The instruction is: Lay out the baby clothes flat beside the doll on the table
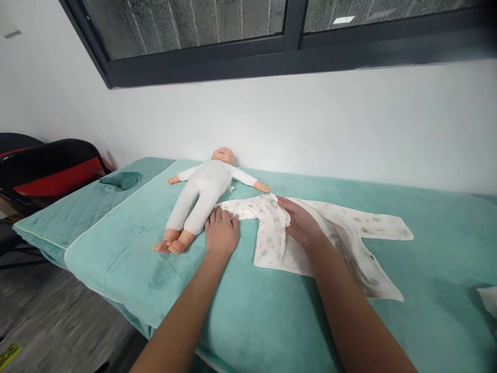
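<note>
A white baby shirt (269, 241) with a small pale print lies spread on the green cover, its front partly unfastened and its far sleeve stretched out to the right. My right hand (302, 224) is closed on the edge of the shirt's front panel near the neck; some of its fingers are hidden by the cloth. Lying flat on the cuff of the left-hand sleeve, my left hand (222, 230) has its fingers slightly apart. Just beyond it a baby doll (209, 178) in a white body suit lies on its back, arms spread.
The green padded bed cover (128, 243) has a face hole (121, 180) at its left end. A black and red chair (58, 171) stands beside that end. A wall and a dark-framed window (202, 65) border the far side. Something white (489, 300) lies at the right edge.
</note>
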Motion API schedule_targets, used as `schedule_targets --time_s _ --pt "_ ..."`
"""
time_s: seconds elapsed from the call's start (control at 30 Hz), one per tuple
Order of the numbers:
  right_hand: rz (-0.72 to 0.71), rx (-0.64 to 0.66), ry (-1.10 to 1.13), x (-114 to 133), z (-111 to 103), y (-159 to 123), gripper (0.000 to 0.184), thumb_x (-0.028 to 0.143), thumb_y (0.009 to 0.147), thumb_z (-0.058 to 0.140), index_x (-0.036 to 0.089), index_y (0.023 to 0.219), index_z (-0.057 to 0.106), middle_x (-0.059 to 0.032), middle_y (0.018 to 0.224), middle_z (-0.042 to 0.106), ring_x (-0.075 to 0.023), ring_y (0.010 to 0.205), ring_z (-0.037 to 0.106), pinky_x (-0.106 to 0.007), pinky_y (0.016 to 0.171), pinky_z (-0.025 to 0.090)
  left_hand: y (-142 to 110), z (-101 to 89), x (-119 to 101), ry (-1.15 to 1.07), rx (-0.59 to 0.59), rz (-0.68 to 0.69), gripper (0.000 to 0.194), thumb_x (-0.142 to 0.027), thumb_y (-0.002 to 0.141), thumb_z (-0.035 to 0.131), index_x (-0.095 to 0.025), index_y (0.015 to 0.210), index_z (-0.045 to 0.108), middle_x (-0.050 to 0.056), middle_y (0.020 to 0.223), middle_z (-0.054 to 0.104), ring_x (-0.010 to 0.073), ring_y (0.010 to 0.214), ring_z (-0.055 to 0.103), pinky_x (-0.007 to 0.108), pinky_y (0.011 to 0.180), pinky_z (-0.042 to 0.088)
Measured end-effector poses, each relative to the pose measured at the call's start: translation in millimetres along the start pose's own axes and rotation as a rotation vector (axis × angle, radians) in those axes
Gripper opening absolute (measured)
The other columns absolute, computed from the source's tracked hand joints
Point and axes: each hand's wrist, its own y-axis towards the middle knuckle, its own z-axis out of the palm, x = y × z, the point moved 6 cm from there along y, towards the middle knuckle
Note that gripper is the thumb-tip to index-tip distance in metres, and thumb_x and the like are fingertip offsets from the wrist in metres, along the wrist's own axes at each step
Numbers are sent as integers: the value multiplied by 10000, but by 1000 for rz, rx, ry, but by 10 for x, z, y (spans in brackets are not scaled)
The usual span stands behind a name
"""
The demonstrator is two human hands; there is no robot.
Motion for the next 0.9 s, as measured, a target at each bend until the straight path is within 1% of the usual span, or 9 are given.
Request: schedule_targets --time_s 0.1,0.17,0.3,0.43,0.5,0.63,0.73,0.83,0.9 --pt "109 -11 187 -40 113 -51 374 291 756 720 221 1116 646 -28 997 697 -159 828 647 -251 629 494 -17 -86 -39 -97 -54 69 358 -355 973 389 -111 1154 578 197 1333 565 340 1306 450 524 1057 360" --pt "129 -12 253 -51 171 -75 379 266 753 740 240 1117 637 -40 1136 677 -174 954 652 -267 704 518 -97 -169 -119 -216 -64 159 312 -352 972 407 -151 1132 585 149 1248 622 299 1247 506 485 1052 374" --pt "133 28 262 -45 252 -112 341 266 776 739 260 1102 639 -55 1337 591 -226 1230 556 -348 946 488 -405 -216 -298 -567 124 175 307 -417 947 477 -209 1164 540 67 1081 673 210 976 630 384 899 478" --pt "111 96 205 -26 282 -125 344 273 787 732 289 1119 641 -40 1383 557 -235 1291 509 -388 1033 435 -708 -269 -517 -597 224 201 733 -473 745 742 -239 1355 409 75 1182 630 258 1051 592 451 975 439" --pt "84 122 210 -23 287 -120 349 272 778 738 286 1113 641 -42 1390 548 -234 1284 516 -397 1054 423 -791 -307 -621 -495 234 287 794 -400 731 763 -238 1402 370 84 1224 599 288 1134 538 483 1022 397" --pt "23 135 186 -64 263 -71 348 284 756 742 253 1086 633 -66 1378 543 -245 1232 554 -418 1033 458 -844 -348 -685 -361 203 380 488 -198 872 553 -207 1346 437 71 1098 629 247 1026 555 445 956 424" --pt "-53 16 -69 -141 120 33 317 298 767 686 237 1069 613 -75 1324 574 -237 1161 597 -414 972 501 -851 -371 -648 -382 138 368 185 -226 931 465 -198 1075 577 54 964 652 217 898 574 389 845 449" --pt "-147 -158 -413 -212 -76 154 243 237 759 580 216 1000 604 -68 1189 637 -227 1069 627 -431 943 505 -853 -391 -569 -421 69 287 159 -250 946 438 -200 873 570 38 851 643 197 804 573 348 757 445" --pt "-185 -195 -522 -265 -154 216 255 182 742 521 216 979 608 -51 1133 652 -221 1067 616 -448 989 467 -849 -408 -493 -448 25 193 157 -245 937 439 -203 838 553 35 828 635 194 785 575 338 729 444"
